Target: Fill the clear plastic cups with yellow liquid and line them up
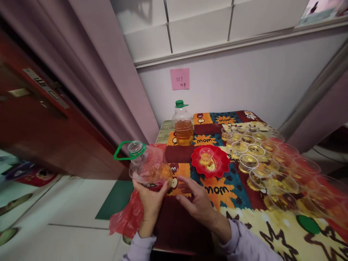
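Observation:
In my left hand (150,195) is a clear plastic jug (148,166) with a green handle, tilted, its mouth uncapped. A little yellowish liquid shows inside it. My right hand (197,203) is just right of the jug, fingers apart, with nothing in it. Beyond that hand, a red scalloped plate (195,168) bears a small clear cup (206,156) of yellow liquid. Farther back stands a second jug (183,127), partly full of amber liquid, with a green cap. A loose green cap (308,224) lies at the right front.
Many clear cups (248,163) of yellow liquid crowd the right side of the patterned tablecloth (174,224). A red plastic bag (127,214) hangs at the table's left edge. Behind are a wall with a pink note (179,79) and, left, a curtain (116,72) and red door (54,119).

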A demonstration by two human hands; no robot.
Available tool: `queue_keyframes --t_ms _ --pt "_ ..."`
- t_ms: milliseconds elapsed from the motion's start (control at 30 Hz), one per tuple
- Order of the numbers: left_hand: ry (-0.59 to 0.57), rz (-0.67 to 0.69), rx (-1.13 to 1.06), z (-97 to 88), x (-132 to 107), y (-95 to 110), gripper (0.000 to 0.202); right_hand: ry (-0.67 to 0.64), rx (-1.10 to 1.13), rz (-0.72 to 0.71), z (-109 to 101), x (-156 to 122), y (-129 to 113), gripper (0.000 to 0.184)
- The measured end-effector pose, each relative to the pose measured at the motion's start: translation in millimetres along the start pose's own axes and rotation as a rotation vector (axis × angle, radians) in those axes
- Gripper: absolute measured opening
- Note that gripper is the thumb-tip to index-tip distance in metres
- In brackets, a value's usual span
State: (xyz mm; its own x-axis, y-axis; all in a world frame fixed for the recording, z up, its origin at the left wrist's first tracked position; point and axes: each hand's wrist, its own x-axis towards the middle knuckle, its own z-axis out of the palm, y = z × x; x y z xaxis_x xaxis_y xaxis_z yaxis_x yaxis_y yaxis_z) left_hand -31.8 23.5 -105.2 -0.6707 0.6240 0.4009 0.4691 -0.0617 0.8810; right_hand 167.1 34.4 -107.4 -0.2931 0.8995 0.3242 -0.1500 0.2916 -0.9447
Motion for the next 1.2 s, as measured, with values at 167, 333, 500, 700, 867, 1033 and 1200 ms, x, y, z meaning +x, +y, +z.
queue_keyframes --t_ms 167,333,500,700,867,1033,1200 --pt "0.023 0.061 0.077 2.9 8.8 0.5 0.134 0.042 -0.137 0.005 -33.6 -24.9 -1.3 0.020" --pt "0.030 0.094 0.053 15.3 21.1 9.6 0.132 0.100 -0.306 0.000 -52.2 -42.3 8.1 0.020" --pt "0.050 0.180 -0.007 37.1 37.8 32.2 0.132 0.125 -0.385 -0.012 -57.5 -47.1 14.5 0.022" --pt "0.009 0.148 -0.032 65.2 36.4 30.1 0.134 0.137 -0.421 -0.016 -59.9 -45.3 18.5 0.022" --pt "-0.035 0.088 0.020 82.5 15.6 6.6 0.139 0.149 -0.434 -0.025 -60.6 -44.7 23.0 0.022" --pt "-0.017 0.101 0.029 89.5 6.4 -10.7 0.142 0.150 -0.430 0.002 -59.9 -44.1 21.4 0.021" --pt "-0.044 0.145 -0.048 89.3 7.7 -28.2 0.142 0.220 -0.490 -0.012 -79.5 -26.5 6.0 0.021"
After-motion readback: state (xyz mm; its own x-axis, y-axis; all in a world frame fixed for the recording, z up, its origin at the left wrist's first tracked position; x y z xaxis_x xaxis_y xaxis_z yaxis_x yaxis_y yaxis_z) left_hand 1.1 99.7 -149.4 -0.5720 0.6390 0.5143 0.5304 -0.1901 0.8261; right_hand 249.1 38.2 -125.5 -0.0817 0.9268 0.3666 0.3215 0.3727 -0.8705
